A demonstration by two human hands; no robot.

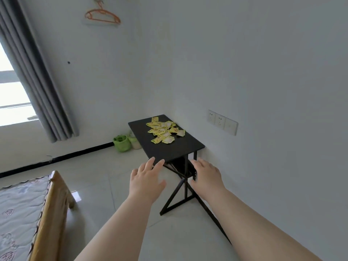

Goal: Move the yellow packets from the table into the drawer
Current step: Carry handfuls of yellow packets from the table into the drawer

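Several yellow packets [163, 130] lie in a loose heap on the far half of a small black table [180, 147] that stands in the room's corner. Under the tabletop's near end hangs a dark drawer [179, 165], partly hidden by the frame and my hands. My left hand [147, 178] reaches out with fingers spread, its tips at the table's near edge, holding nothing. To the right of the drawer, my right hand [206, 175] is also open and empty, beside the table's leg.
White walls meet behind the table; a socket panel [222, 122] sits on the right wall. A green bag [122, 143] and a pale container [135, 141] stand on the floor left of the table. A bed [28, 213] fills the lower left; grey curtain [33, 72] by the window.
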